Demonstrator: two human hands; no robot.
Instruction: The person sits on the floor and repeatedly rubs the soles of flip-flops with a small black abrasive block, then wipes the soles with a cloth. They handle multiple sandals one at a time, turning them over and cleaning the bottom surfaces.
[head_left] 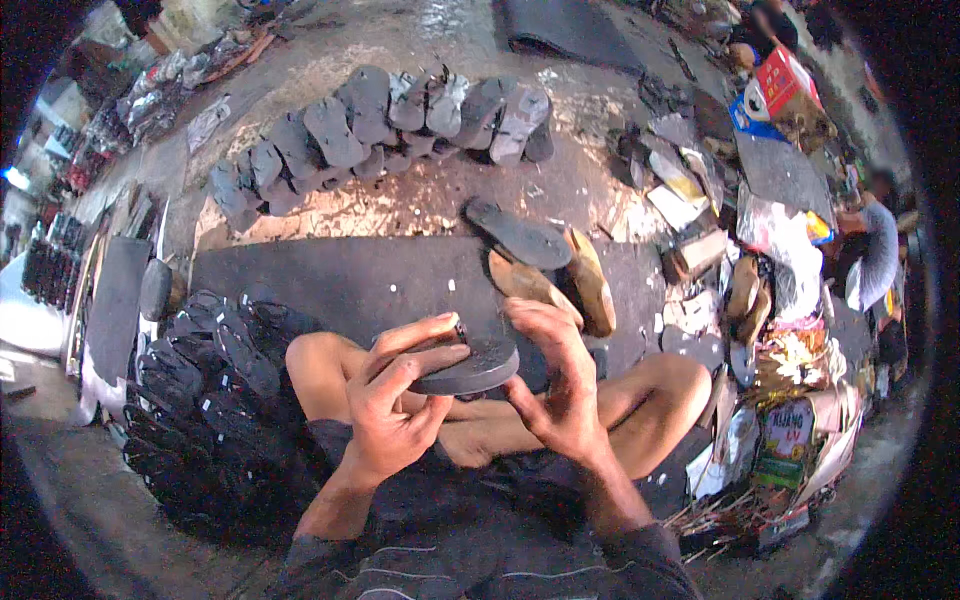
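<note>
Above my crossed legs, my left hand (398, 395) is closed on a black sandal (478, 368), fingers over its top and thumb below. Its sole edge faces me, and a small dark strap piece stands up by my fingertips. At the sandal's right end is my right hand (558, 385), fingers spread and curved. The right thumb is close to the sole edge; whether it touches I cannot tell. Beyond my hands lie a tan wooden shoe last (590, 285) and another last (530, 280), partly behind my right fingers. A dark sole (515, 235) rests against them.
Across the far side runs a row of dark soles (335, 130) leaning together. A heap of black sandals (215, 370) lies to my left, beside a dark board (115, 310). Plastic bags (785, 255), scraps and a red box (785, 85) crowd the right. A dark mat (300, 280) spreads before me.
</note>
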